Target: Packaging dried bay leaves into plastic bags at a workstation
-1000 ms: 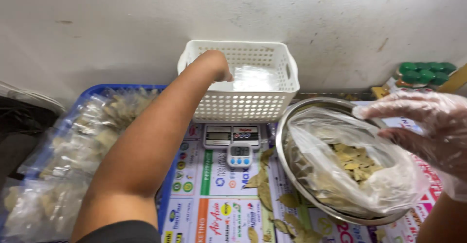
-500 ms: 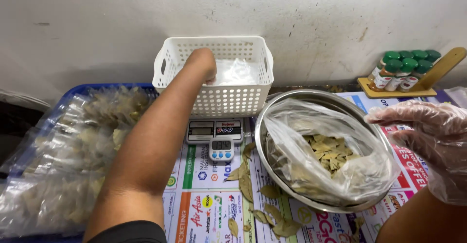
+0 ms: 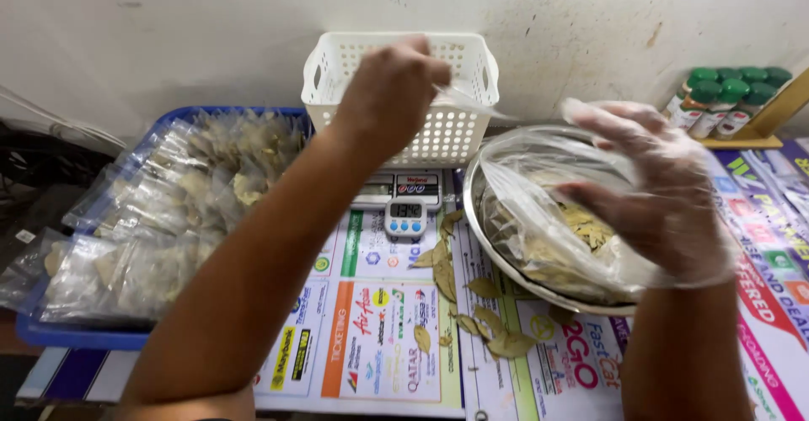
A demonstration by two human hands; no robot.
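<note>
A small clear bag [image 3: 468,101], pinched shut in the bare left hand [image 3: 389,84], has been lifted out of the white basket [image 3: 333,75] at the bench's back edge. The gloved right hand [image 3: 661,189] is held open, empty, over the bag-lined steel bowl [image 3: 480,219] of dried leaves [image 3: 590,225].

Left hand [image 3: 389,88] bare, forearm unsleeved — right hand [image 3: 657,189] in a thin, clear, crinkled plastic glove.

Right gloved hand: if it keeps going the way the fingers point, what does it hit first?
The right hand points left across the metal bowl; first in line looks like the clear bag pinched in the left hand, though depth is unclear.
</note>
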